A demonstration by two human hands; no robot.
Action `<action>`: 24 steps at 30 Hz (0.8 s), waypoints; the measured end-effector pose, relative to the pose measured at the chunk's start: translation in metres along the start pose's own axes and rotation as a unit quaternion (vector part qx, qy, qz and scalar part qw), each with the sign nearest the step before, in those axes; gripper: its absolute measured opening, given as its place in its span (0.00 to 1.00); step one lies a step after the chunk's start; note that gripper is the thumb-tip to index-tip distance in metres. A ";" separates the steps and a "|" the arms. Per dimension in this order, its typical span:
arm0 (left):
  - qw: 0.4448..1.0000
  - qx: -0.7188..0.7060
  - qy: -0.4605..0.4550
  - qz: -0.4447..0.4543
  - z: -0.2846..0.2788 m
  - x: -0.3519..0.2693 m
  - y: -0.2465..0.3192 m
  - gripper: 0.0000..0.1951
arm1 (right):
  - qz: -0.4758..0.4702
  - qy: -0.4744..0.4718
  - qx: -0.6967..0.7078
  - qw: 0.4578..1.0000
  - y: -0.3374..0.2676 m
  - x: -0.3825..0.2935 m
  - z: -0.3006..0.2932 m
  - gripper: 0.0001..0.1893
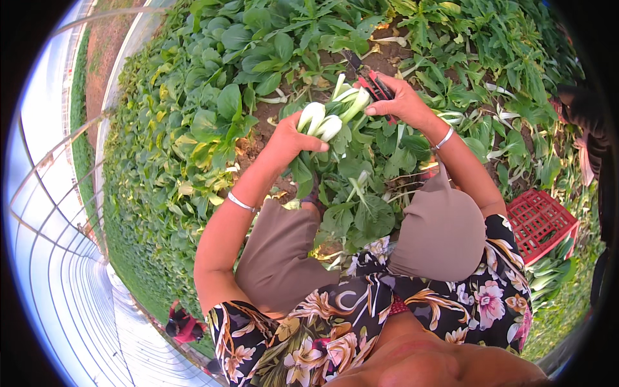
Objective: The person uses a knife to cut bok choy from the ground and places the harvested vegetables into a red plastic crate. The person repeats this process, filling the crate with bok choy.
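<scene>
My left hand (294,138) grips a small bunch of bok choy (319,121), its pale stem bases pointing up and its leaves hanging below the fist. In my right hand (401,100) is a knife with a red and black handle (377,92); its dark, dirt-marked blade (352,59) points away from me. The right fingertips are close to a loose pale bok choy stalk (357,104) beside the bunch; whether they touch it cannot be told. Cut leaves (360,213) lie between my knees.
Dense bok choy plants (232,111) grow ahead and to the left. A red plastic crate (541,225) stands at my right, with harvested greens (551,278) beside it. A person in red (184,326) is far off at lower left. Greenhouse hoops (58,145) arch along the left.
</scene>
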State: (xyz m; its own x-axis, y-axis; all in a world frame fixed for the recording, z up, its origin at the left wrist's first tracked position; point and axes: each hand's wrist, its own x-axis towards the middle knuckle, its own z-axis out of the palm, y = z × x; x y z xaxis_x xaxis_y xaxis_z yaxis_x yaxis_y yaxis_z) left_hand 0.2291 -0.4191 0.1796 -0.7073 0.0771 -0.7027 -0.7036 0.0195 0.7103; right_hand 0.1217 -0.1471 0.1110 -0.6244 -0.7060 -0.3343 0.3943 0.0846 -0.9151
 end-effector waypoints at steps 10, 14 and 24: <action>0.980 -0.195 -0.039 -0.001 -0.069 -0.040 -0.099 0.32 | 0.195 -0.056 -0.191 0.960 -0.019 0.038 0.073 0.17; 0.964 -0.248 0.069 0.067 -0.120 -0.031 -0.115 0.30 | 0.238 -0.073 -0.305 0.919 -0.041 0.048 0.071 0.19; 0.950 -0.254 -0.153 0.096 -0.110 0.018 -0.132 0.33 | 0.193 -0.116 -0.239 0.945 -0.002 0.106 0.127 0.23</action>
State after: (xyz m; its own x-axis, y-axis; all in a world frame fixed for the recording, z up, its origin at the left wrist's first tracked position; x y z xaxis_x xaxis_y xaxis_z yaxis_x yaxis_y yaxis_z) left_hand 0.3016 -0.5297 0.0684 -0.8273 0.3186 -0.4627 -0.5614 -0.5011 0.6586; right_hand 0.1404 -0.3112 0.1062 -0.3098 -0.6885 -0.6557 0.1787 0.6352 -0.7514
